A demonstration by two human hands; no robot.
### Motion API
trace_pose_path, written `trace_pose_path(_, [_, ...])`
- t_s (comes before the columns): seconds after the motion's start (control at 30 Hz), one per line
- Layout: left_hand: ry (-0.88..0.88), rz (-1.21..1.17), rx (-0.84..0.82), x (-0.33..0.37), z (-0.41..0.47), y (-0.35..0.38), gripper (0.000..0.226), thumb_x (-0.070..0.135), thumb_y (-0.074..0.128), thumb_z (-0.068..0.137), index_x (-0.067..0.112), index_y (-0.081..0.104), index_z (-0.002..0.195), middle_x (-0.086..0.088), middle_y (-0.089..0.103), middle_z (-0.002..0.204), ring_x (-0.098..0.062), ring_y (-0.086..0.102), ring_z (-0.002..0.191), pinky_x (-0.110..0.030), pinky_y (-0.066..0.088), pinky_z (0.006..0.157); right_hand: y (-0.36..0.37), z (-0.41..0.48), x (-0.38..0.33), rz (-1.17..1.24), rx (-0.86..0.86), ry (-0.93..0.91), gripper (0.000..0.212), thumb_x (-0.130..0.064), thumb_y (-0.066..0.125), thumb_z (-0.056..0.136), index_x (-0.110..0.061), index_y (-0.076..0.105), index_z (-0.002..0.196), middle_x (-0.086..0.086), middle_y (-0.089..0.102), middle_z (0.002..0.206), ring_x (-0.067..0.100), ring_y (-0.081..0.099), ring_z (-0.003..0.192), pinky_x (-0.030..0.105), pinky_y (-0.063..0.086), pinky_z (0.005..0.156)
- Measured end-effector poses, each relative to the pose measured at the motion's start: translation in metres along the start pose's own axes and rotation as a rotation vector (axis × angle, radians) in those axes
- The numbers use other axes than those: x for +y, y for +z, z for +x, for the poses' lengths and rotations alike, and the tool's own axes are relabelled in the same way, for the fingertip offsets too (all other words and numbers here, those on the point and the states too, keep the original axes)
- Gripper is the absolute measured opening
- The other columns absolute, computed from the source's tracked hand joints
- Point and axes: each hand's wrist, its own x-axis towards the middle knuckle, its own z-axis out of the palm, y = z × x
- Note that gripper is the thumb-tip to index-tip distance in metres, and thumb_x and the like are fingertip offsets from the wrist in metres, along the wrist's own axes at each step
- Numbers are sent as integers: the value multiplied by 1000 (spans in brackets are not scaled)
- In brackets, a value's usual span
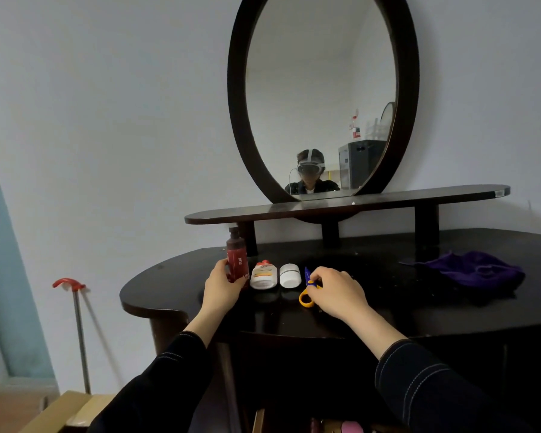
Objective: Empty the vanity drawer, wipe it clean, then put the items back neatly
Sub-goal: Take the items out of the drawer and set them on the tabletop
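1. Head view: my left hand (222,289) has its grip wrapped round the red bottle (237,257), which stands upright at the left end of a row on the tabletop (388,310).
2. My right hand (338,292) has its grip curled on the yellow-handled scissors (307,297) at the row's right end.
3. I judge this to be the emptying step. The drawer (259,420) shows at the bottom edge, open, with things I cannot identify inside.
4. To do it well, I would set the bottle down squarely before letting go, lay the scissors flat, and keep the row tight so room is left for more.
5. The count:
   - one red bottle;
   - one white bottle (264,275);
   - one white jar (290,275);
   - one pair of scissors;
   - one purple cloth (475,270), well apart to the right.
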Motion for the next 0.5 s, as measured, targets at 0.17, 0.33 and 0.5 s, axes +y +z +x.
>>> trace_pose_path(0.17, [26,29,-30,0,0,0,58,21,72,91,11,48,143,-10,59,138,-28,59,121,-43,48,104,-1,-1,0,0,4,-2,20,-38,54,99,-27,61,114,-8,61,95,20,59,104,35,49,80])
trace_pose_path(0.33, [25,33,-44,2,-2,-2,56,22,72,91,10,50,142,-9,61,137,-26,59,122,-42,47,105,-1,-3,-2,-12,-26,-14,21,-42,55,97,-27,60,110,-7,65,98,19,57,104,37,50,86])
trace_pose_path(0.5, [24,30,-49,4,-6,-3,55,22,71,91,10,51,141,-9,63,135,-25,61,120,-41,48,104,-1,-3,-1,13,-4,6,22,-41,54,96,-26,60,111,-6,65,103,18,57,104,33,45,77])
